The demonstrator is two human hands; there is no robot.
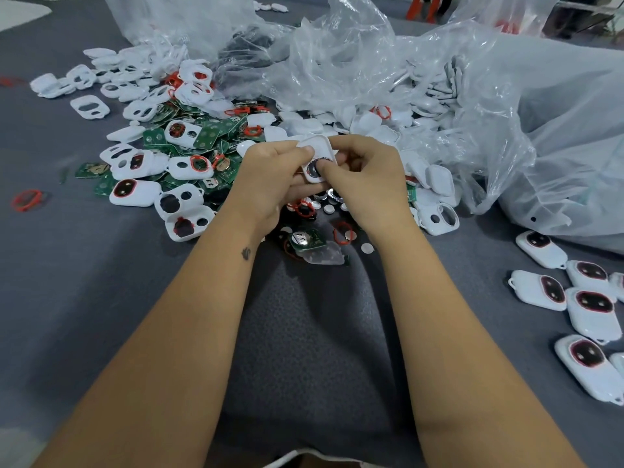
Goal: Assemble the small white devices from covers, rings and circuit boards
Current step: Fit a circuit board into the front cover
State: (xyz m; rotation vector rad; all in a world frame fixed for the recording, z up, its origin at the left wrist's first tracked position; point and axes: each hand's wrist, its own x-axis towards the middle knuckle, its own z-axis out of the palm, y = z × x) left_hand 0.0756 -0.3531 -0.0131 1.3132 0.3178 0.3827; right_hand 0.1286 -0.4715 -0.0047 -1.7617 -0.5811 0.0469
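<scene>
Head view: left hand (270,173), right hand (366,170) both pinch white cover (317,153), fingers curled.

— What are you working on there?

— My grey textured cloth surface (314,332). A heap of white plastic covers with oval cut-outs (141,157) and green circuit boards (209,135) lies ahead of me to my left.

— And the rest?

— Crumpled clear plastic bags (472,96) sit at the back and right, a loose red ring (27,199) far left, and finished white devices with dark red-rimmed windows (587,309) on my right.
</scene>
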